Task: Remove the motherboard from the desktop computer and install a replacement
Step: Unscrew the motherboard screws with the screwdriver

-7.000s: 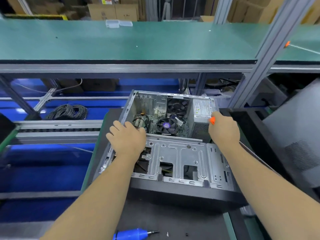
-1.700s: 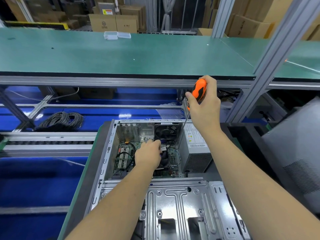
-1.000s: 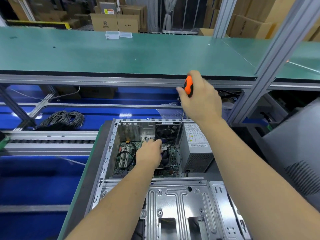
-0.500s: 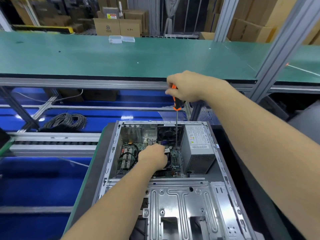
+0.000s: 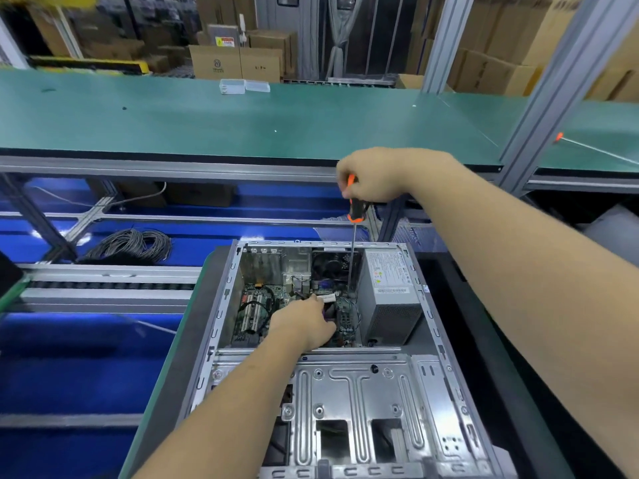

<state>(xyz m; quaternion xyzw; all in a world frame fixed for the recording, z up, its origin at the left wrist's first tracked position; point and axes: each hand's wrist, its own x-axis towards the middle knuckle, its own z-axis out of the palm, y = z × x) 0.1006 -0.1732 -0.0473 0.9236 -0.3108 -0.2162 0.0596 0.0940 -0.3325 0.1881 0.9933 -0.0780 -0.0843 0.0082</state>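
Open desktop computer (image 5: 345, 392) lying on its side, green motherboard (image 5: 257, 305) mounted inside

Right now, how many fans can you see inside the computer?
1: a black fan at the case's far wall, beside the grey power supply. The left hand may hide another.

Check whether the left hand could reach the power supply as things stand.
Probably yes: the left hand is already inside the open case, and the power supply sits just beside it, with only the screwdriver shaft between.

No text is legible; the power supply label (image 5: 389, 274) and carton (image 5: 216, 65) logo blur
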